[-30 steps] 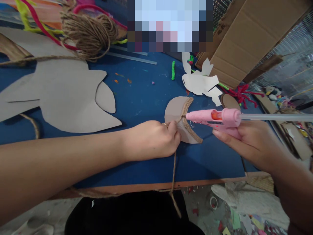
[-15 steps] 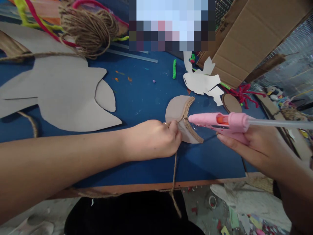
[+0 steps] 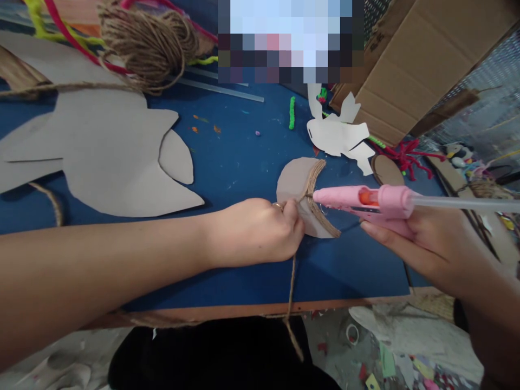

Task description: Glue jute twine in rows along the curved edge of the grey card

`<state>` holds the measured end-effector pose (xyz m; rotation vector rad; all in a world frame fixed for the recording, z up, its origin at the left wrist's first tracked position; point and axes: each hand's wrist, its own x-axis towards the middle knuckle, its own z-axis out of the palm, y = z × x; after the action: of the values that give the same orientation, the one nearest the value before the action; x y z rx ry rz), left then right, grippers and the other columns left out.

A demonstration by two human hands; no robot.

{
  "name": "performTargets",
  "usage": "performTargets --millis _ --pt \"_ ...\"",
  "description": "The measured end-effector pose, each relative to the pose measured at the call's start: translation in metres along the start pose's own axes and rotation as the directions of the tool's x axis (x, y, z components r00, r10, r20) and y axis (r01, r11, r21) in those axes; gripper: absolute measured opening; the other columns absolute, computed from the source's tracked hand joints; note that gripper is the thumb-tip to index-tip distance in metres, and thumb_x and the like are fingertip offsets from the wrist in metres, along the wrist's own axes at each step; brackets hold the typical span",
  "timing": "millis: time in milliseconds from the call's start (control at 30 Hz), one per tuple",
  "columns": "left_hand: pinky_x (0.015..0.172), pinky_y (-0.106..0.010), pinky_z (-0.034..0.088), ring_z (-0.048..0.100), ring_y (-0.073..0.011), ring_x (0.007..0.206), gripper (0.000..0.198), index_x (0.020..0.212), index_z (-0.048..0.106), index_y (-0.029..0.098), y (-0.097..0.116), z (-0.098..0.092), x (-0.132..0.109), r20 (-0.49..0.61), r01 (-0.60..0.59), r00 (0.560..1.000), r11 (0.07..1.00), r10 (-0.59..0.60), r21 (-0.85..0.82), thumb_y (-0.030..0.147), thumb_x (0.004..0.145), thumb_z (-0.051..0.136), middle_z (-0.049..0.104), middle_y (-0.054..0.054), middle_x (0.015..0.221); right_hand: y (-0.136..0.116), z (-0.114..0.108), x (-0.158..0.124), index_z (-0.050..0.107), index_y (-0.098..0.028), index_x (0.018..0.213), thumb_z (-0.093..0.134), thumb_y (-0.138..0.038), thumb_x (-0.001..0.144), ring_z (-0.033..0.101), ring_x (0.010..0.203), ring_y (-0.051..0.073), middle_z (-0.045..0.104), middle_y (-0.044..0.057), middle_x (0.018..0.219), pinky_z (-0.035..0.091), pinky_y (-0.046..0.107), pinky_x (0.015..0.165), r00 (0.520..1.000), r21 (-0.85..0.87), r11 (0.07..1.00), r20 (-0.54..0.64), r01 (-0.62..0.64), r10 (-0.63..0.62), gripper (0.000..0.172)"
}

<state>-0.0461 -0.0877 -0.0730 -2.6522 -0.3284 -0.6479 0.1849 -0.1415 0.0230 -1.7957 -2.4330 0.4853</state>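
Blue tabletop (image 3: 244,162): left fingers (image 3: 290,214) pinch twine-wrapped cardboard (image 3: 292,181); right fingers (image 3: 377,230) grip glue gun (image 3: 365,197).

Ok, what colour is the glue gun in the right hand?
The glue gun is pink, shown best in the head view.

1. The glue gun (image 3: 365,196) is moulded from glossy pink plastic.
2. The glue stick (image 3: 463,203) is formed of smooth translucent plastic.
3. The twine (image 3: 316,173) is spun from rough jute.
4. The disc (image 3: 290,181) is cut from matt card.
5. The tabletop (image 3: 244,162) is coated in smooth blue paint.
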Motion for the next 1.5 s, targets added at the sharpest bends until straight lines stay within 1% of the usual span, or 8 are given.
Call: performTargets --millis 133,267,500,667,867,1200,1367,1500 --pt "0.038 -0.022 0.048 0.057 -0.0141 0.045 0.025 0.083 0.064 0.008 0.0 0.0 0.0 0.029 -0.002 1.0 1.0 0.002 -0.012 0.0 0.081 0.04 0.063 -0.007 0.064 0.001 0.0 0.004 0.068 -0.024 0.104 0.046 -0.043 0.088 0.06 0.057 0.019 0.066 0.002 0.066 0.042 0.03 0.053 0.997 -0.25 0.968 -0.071 0.001 -0.019 0.033" --pt "0.038 -0.023 0.048 0.06 -0.0154 0.048 0.026 0.084 0.064 0.007 -0.001 0.0 0.001 0.042 -0.008 0.999 0.999 0.01 -0.039 0.0 0.081 0.04 0.063 -0.008 0.065 0.002 -0.004 0.008 0.068 -0.024 0.079 0.043 -0.046 0.089 0.061 0.058 0.02 0.064 0.002 0.061 0.041 0.03 0.053 0.995 -0.311 0.949 -0.069 0.046 -0.071 0.034" --pt "0.039 -0.022 0.049 0.061 -0.0162 0.051 0.026 0.084 0.065 0.007 0.0 0.0 0.002 0.043 -0.006 0.999 0.999 0.008 -0.046 0.0 0.082 0.04 0.063 -0.008 0.064 0.002 -0.005 0.011 0.067 -0.025 0.076 0.041 -0.047 0.089 0.056 0.05 0.019 0.058 0.002 0.052 0.036 0.03 0.048 0.989 -0.377 0.922 -0.075 0.092 -0.129 0.037" --pt "0.039 -0.022 0.048 0.061 -0.0152 0.049 0.027 0.084 0.064 0.008 0.0 0.0 0.002 0.043 0.002 0.999 0.999 0.0 -0.04 0.0 0.082 0.038 0.063 -0.007 0.064 -0.003 -0.006 0.007 0.064 -0.024 0.076 0.041 -0.046 0.089 0.059 0.055 0.019 0.061 0.001 0.058 0.036 0.029 0.048 0.997 -0.328 0.943 -0.033 0.053 -0.068 0.034" --pt "0.039 -0.022 0.047 0.059 -0.0144 0.047 0.025 0.081 0.064 0.009 0.001 0.002 0.001 0.001 0.019 1.0 1.0 -0.019 -0.023 0.002 0.082 0.04 0.064 -0.007 0.065 -0.014 -0.008 0.0 0.058 -0.025 0.067 0.042 -0.049 0.089 0.045 0.042 0.015 0.048 -0.002 0.046 0.03 0.03 0.044 0.999 -0.298 0.954 -0.022 -0.033 0.027 0.036" --pt "0.04 -0.021 0.048 0.061 -0.0147 0.05 0.025 0.081 0.065 0.008 0.0 0.002 0.0 0.013 -0.013 1.0 0.999 0.014 -0.033 0.001 0.082 0.041 0.063 -0.007 0.063 0.006 -0.002 0.008 0.06 -0.024 0.065 0.041 -0.043 0.092 0.039 0.041 0.014 0.044 -0.002 0.047 0.024 0.029 0.043 0.971 -0.41 0.902 -0.125 0.137 -0.204 0.037" --pt "0.039 -0.022 0.048 0.061 -0.0157 0.05 0.025 0.08 0.066 0.008 0.0 0.003 0.0 -0.013 -0.014 1.0 1.0 0.014 -0.025 0.001 0.082 0.042 0.063 -0.007 0.061 0.005 -0.008 0.015 0.055 -0.025 0.059 0.042 -0.036 0.092 0.042 0.044 0.015 0.041 -0.002 0.046 0.028 0.029 0.047 0.956 -0.383 0.894 -0.079 0.232 -0.282 0.036" --pt "0.039 -0.022 0.049 0.062 -0.0157 0.05 0.026 0.081 0.066 0.008 -0.001 0.003 0.0 -0.019 -0.012 1.0 0.999 0.011 -0.034 0.0 0.081 0.042 0.063 -0.007 0.062 0.005 -0.008 0.012 0.039 -0.023 0.047 0.044 -0.037 0.091 0.033 0.037 0.012 0.033 -0.004 0.04 0.032 0.029 0.049 0.964 -0.339 0.916 -0.074 0.215 -0.254 0.047"
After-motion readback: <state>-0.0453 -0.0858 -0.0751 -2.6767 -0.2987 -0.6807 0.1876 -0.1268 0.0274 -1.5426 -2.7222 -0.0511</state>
